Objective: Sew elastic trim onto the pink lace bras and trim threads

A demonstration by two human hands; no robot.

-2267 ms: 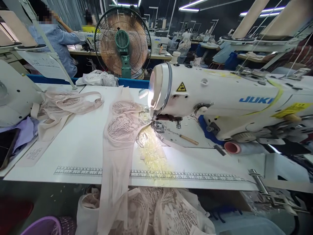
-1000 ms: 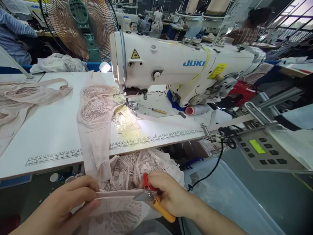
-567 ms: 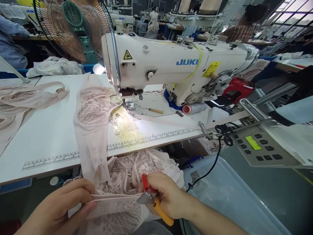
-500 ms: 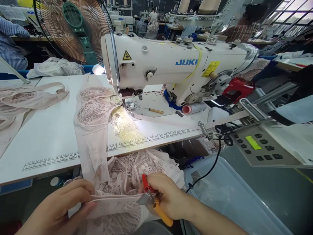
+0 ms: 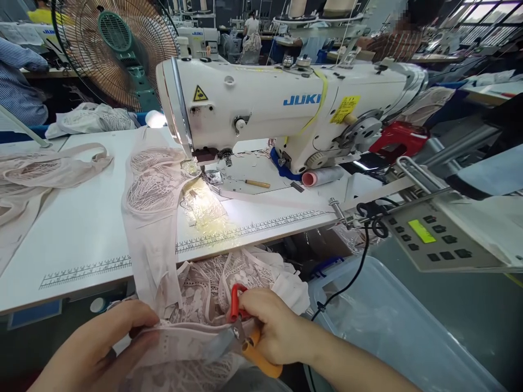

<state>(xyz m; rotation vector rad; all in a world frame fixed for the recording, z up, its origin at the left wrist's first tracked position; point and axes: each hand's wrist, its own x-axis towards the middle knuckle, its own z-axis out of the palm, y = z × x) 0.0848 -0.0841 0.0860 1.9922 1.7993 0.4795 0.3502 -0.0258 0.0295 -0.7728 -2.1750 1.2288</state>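
Note:
My left hand [image 5: 108, 345] pinches the edge of a pale pink lace garment [image 5: 180, 348] at the bottom of the view. In my right hand [image 5: 272, 326] are scissors [image 5: 236, 332] with one red and one orange handle; their blades point left along the garment's band and look slightly blurred. More pale lace fabric [image 5: 245, 272] hangs in front of the table edge, just beyond both hands. Another lace piece [image 5: 151, 190] lies on the white table [image 5: 85, 234] and runs under the needle area of the sewing machine [image 5: 253, 103], its lower end hanging down toward my left hand.
Beige garments [image 5: 53, 166] lie at the table's left. A large fan [image 5: 116, 32] stands behind. An awl [image 5: 257, 183] and a pink-cored spool [image 5: 322, 177] lie near the machine. At right are a control panel [image 5: 429, 234], a black cable and a clear bin [image 5: 392, 321]. People sit farther back.
The scissors have shifted slightly left, with their blades now reaching farther left over the band. My left hand still pinches the garment edge. The view has moved a little.

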